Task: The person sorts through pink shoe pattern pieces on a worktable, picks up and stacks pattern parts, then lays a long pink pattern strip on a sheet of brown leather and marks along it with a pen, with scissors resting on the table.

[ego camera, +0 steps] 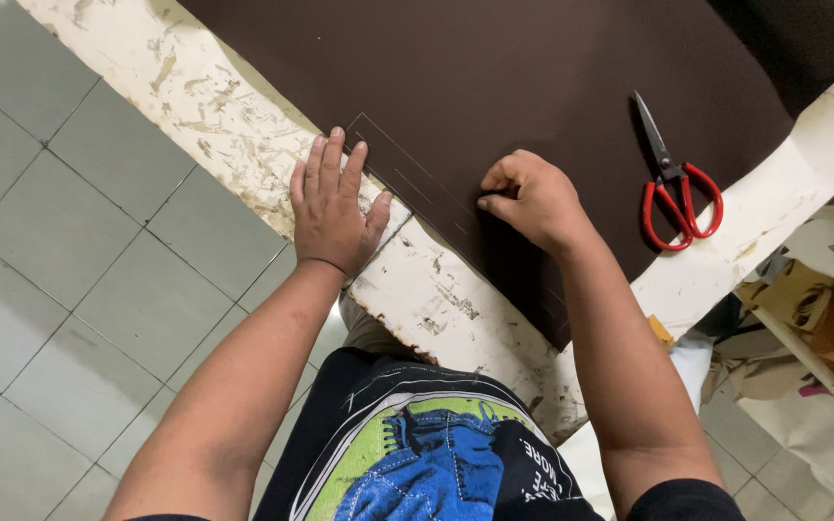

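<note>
My left hand (330, 207), fingers flat, pins the thin, limp dark-brown marked sheet (494, 96) at its nine-o'clock corner; my right hand (533, 198), curled closed, contents indiscernible, presses beside it.

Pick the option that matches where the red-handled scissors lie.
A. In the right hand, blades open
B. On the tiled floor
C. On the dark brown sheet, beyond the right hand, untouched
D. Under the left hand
C: the red-handled scissors lie shut on the dark brown sheet, apart from the right hand, which is curled on the sheet, and the left hand, which lies flat at the sheet's corner.
</note>
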Tool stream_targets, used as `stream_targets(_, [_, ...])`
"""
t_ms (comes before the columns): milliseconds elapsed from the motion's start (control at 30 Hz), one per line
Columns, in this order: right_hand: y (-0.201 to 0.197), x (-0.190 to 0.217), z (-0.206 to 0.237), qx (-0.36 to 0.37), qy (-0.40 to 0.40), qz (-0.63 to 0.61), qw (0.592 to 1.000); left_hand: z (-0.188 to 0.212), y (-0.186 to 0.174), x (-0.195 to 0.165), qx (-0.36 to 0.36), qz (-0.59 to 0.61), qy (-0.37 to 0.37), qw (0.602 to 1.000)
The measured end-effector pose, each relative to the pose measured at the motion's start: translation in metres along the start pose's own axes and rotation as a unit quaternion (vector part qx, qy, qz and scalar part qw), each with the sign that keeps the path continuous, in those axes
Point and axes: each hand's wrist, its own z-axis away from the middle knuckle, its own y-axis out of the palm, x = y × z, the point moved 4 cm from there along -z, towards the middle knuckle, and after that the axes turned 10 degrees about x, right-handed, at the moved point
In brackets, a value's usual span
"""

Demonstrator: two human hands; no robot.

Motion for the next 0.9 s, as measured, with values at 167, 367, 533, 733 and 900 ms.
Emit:
stream_targets(167, [0.002,0.0,0.0,0.022,0.039,0.021,0.999,-0.001,-0.001,-0.002,0.002,0.003,0.0,1.0])
stream_targets(367, [-0.004,0.003,-0.004,0.055,-0.012,0.077,0.995,-0.001,-0.002,-0.003,0.019,-0.003,-0.003,1.0])
stream_targets(533, [-0.003,0.004,-0.006,0.065,-0.015,0.091,0.994,-0.001,-0.003,-0.002,0.019,0.0,0.0,1.0])
stream_targets(733, [-0.003,0.007,-0.006,0.074,0.018,0.101,0.992,-0.001,-0.003,-0.001,0.024,-0.004,-0.005,1.0])
stream_targets(900, [-0.002,0.01,-0.003,0.063,0.014,0.095,0.993,-0.002,-0.004,-0.001,0.029,0.0,-0.009,1.0])
